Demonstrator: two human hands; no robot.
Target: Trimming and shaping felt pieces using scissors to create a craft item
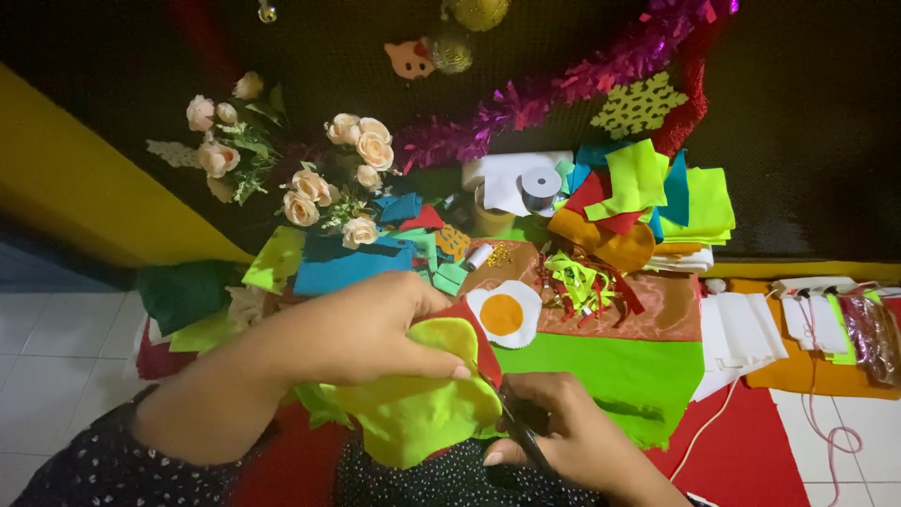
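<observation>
My view is warmly and evenly lit from above, colours saturated on the felt. The far wall falls into deep darkness. My hands cast soft shadows on the green felt sheet. Edges bend with wide-angle distortion, and my near sleeve looks slightly soft.
</observation>
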